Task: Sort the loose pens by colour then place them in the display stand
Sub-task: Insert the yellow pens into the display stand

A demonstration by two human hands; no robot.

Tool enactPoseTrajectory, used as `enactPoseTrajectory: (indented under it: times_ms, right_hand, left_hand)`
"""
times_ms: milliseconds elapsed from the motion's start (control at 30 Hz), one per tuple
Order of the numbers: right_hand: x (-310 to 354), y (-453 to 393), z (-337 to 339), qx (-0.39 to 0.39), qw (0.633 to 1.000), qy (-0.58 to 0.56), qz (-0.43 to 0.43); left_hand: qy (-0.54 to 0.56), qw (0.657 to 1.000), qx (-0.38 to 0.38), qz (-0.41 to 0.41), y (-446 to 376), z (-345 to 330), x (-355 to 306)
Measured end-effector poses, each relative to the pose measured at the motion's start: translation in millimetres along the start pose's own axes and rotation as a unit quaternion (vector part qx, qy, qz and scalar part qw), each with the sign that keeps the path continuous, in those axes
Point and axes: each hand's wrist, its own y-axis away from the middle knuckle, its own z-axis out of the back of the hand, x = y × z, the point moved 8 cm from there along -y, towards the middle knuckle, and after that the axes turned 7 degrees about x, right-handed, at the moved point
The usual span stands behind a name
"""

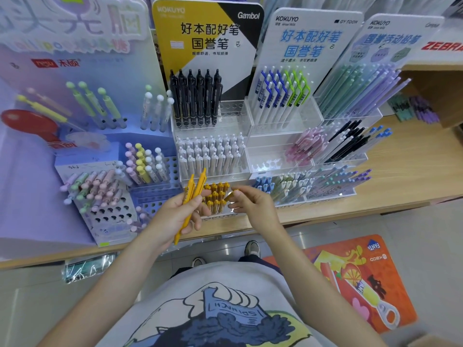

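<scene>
Shop interior, seen from above. Long wooden counter (390,169) runs left to right, light grain, bright even light. Below it a pale grey tiled floor (413,236). Orange printed floor mat (355,276) lies at right on the tiles. Wooden box (436,96) sits on the counter's far right end. Plastic-wrapped packs (87,269) hang under the counter edge, left.

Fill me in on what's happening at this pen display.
A person stands at a shelf of pen stands. The left hand grips two yellow pens. The right hand pinches another yellow pen over the front tier, where yellow pens already stand. Above it are a row of white pens and black ones.
</scene>
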Motion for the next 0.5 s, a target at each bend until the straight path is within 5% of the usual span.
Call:
enactPoseTrajectory:
  times_ms: [500]
  right_hand:
    - [17, 2, 0, -0.076, 0.997, 0.017, -0.011]
  left_hand:
    - [0.015, 1.000, -0.005, 0.005, 3, -1, -4]
